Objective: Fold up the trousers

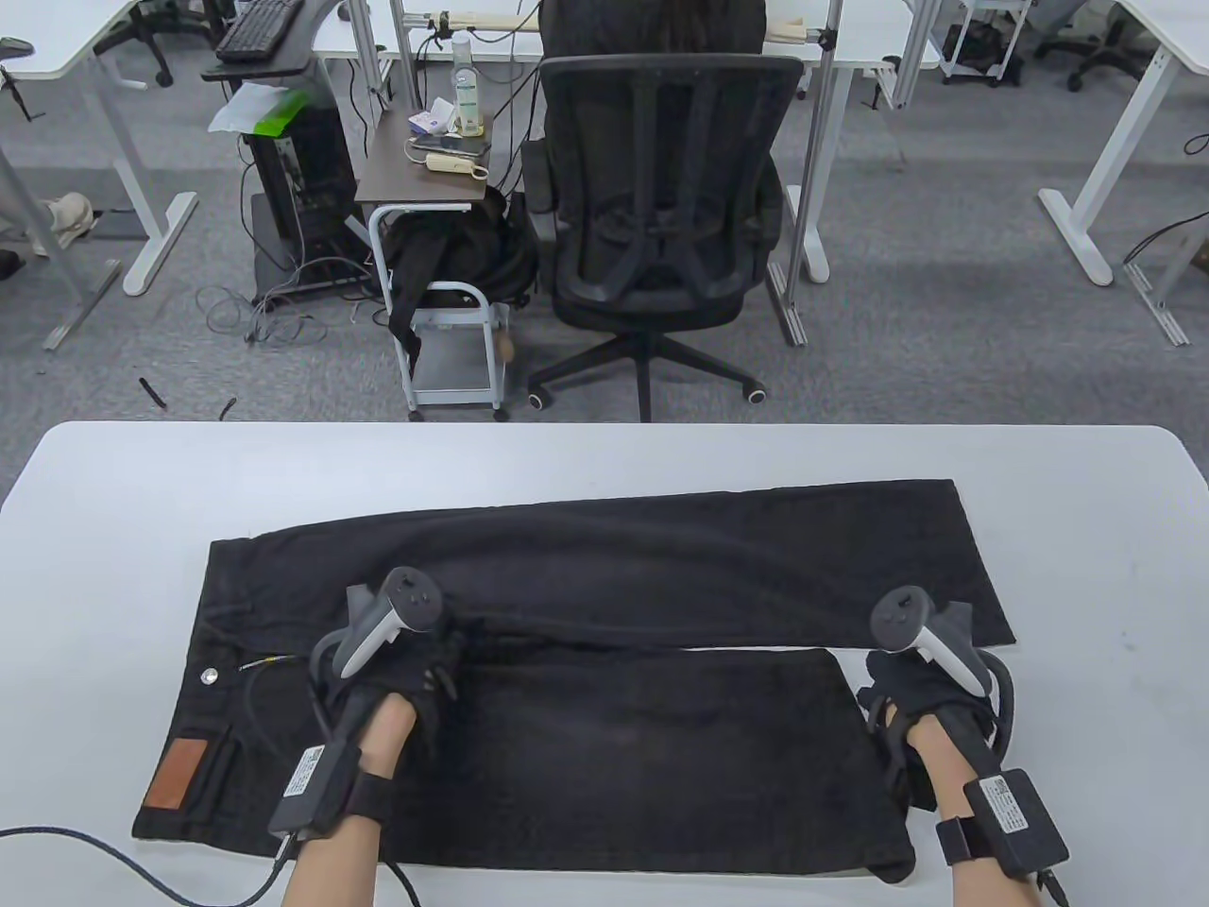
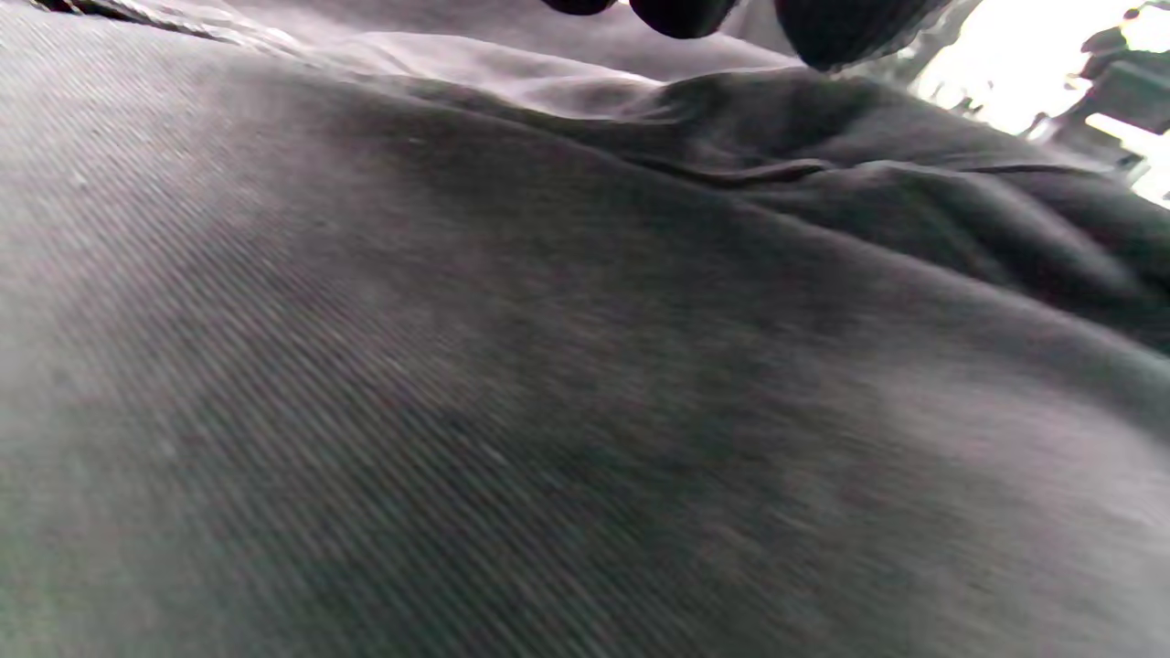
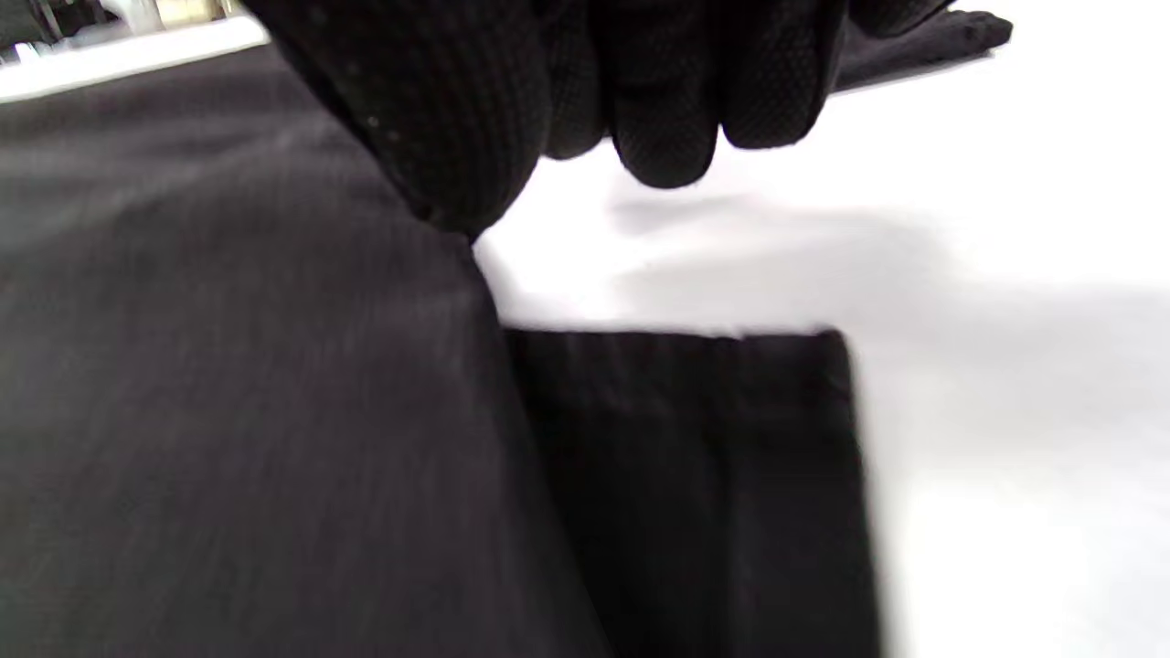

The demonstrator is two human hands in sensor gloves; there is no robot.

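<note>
Black trousers (image 1: 586,605) lie flat along the near half of the white table (image 1: 113,529), waistband toward the left edge, legs running toward the right edge. The near leg (image 1: 661,756) ends short of the far leg (image 1: 756,557), whose hem reaches further toward the right edge. A brown patch (image 1: 177,787) sits at the waistband near the front left corner of the garment, and a metal button (image 1: 210,675) shows on the waistband further back.

The left hand (image 1: 401,675) rests on the trousers around the crotch, where the two legs meet. In the left wrist view only the gloved fingertips (image 2: 681,14) show at the top edge, above a ridge of bunched cloth (image 2: 731,169); whether they pinch the cloth cannot be told from these pictures.

The right hand (image 1: 907,685) is at the hem end of the near leg, close to the table's right front area. In the right wrist view its thumb (image 3: 430,119) presses on the top layer of cloth at the hem's edge while the fingers (image 3: 667,137) are curled just above the bare tabletop, so it appears to pinch the hem corner. A lower layer of the leg (image 3: 686,475) sticks out beneath, lying flat on the table.

Beyond the far edge of the table stand a black office chair (image 1: 661,217) and a small cart (image 1: 444,274) on the carpet
</note>
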